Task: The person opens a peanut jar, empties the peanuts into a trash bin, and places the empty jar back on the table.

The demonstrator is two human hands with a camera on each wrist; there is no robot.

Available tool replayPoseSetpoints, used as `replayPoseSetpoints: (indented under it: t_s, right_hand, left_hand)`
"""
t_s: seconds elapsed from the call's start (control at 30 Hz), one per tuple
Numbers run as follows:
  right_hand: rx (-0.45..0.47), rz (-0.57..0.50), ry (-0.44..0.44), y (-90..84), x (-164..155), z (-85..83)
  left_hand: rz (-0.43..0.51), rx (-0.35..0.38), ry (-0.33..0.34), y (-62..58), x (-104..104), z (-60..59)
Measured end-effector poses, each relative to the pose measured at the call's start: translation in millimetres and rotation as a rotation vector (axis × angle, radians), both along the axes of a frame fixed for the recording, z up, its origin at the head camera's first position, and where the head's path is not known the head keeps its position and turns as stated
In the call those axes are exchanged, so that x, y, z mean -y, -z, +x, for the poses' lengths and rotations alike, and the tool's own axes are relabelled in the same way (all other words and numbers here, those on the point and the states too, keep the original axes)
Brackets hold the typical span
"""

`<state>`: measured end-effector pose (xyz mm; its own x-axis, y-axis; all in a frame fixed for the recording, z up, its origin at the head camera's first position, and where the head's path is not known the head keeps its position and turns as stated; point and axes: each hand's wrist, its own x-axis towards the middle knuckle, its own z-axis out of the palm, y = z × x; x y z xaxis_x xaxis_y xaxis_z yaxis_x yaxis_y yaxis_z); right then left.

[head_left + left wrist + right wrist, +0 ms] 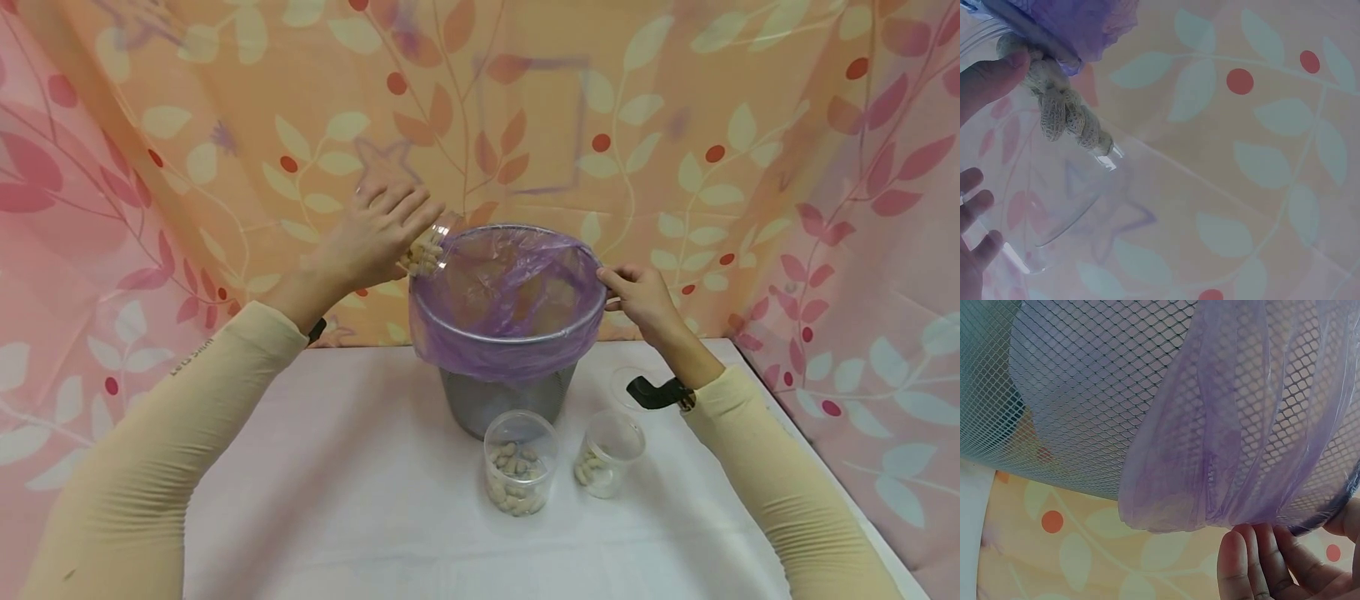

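My left hand (pixel 382 229) grips a clear jar (pixel 429 246) tipped mouth-down over the left rim of a mesh bin (pixel 487 400) lined with a purple bag (pixel 510 350). Peanuts (pixel 1063 112) crowd at the jar's mouth in the left wrist view, against the bin's rim. My right hand (pixel 637 296) holds the bin's right rim, fingers curled under the bag's edge (pixel 1260 550). The bin's inside bottom is hidden by the bag.
In front of the bin on the white table (pixel 360 517) stand a clear jar with peanuts (pixel 517 467) and a smaller clear jar with few peanuts (pixel 607 454). A clear lid (pixel 626 383) lies right of the bin. Leaf-patterned cloth (pixel 675 125) hangs behind.
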<state>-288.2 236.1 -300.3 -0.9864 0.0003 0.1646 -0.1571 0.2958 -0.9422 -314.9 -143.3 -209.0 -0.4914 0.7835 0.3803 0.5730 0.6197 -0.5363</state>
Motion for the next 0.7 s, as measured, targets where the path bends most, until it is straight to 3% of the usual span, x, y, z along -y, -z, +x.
replayPoseSetpoints:
  t_s: [0.23,0.4,0.7]
  right_hand:
    - [-0.003,0.005,-0.01,0.2,-0.3,-0.4]
    - [0.002,0.001,-0.006,0.7,-0.2,-0.5]
    - [0.001,0.006,0.003,1.1,0.2,0.1]
  left_hand:
    - [-0.08,-0.046,-0.032,0.6,-0.9,0.7]
    - [-0.134,-0.038,-0.046,1.2,-2.4,2.1]
    - [-0.138,-0.139,0.04,5.2,-4.6,0.6]
